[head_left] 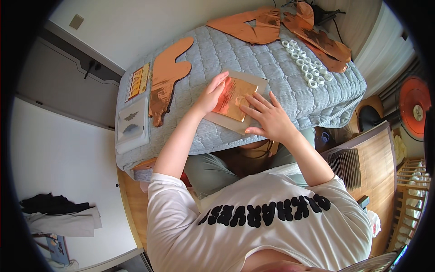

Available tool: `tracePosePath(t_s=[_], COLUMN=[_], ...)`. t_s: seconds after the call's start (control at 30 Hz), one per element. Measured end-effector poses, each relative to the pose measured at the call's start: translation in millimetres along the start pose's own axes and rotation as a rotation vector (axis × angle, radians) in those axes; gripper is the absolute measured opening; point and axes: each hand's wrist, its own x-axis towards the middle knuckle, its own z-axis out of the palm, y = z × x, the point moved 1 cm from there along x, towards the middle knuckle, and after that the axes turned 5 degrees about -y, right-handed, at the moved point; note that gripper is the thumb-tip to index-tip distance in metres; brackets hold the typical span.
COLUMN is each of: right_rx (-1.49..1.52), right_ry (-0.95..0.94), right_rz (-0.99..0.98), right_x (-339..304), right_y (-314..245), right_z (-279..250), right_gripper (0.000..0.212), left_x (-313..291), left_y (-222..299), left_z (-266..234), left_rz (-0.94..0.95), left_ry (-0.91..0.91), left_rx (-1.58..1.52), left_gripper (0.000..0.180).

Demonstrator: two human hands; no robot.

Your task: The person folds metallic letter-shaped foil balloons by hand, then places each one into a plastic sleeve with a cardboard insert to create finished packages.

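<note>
Our right hand (271,119)'s spread flat on the copper sheet (234,102), grey board (224,123) underneath; our left hand (210,96)'s at the opposite edge, can't tell if pinching.

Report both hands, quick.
Left hand: looks open, at the left side of the copper sheet.
Right hand: open, fingers spread over the sheet's right side.

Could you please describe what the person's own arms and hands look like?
Both the left hand and the right hand are ungloved, with no watch visible at either wrist. The forearms are uncovered, below loose, short white sleeves. These belong to a white T-shirt with bold, rounded black lettering across it.
</note>
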Motion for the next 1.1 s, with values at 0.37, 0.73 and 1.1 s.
tracePosePath(t_s=[0.37,0.73,1.1], right_rx=[0.022,0.053,0.154], right_ry=[-0.035,0.022,0.113], right_rz=[0.016,0.005,-0.080], right_x=[2.2,-4.0,-2.0], right_y=[-4.1,-1.4,-11.5], right_z=[-2.4,-0.6,-4.5], right_gripper=[0.078,0.073,0.048], left_x=[-3.1,-8.6,-10.1], left_y=[0.8,3.8,1.5], left_z=[4.7,21.2,20.6], left_rz=[0.060,0.130,0.163], left_ry=[-0.004,-0.085,-0.065], left_rx=[0.336,1.091,1.203], left_gripper=[0.046,0.058,0.067])
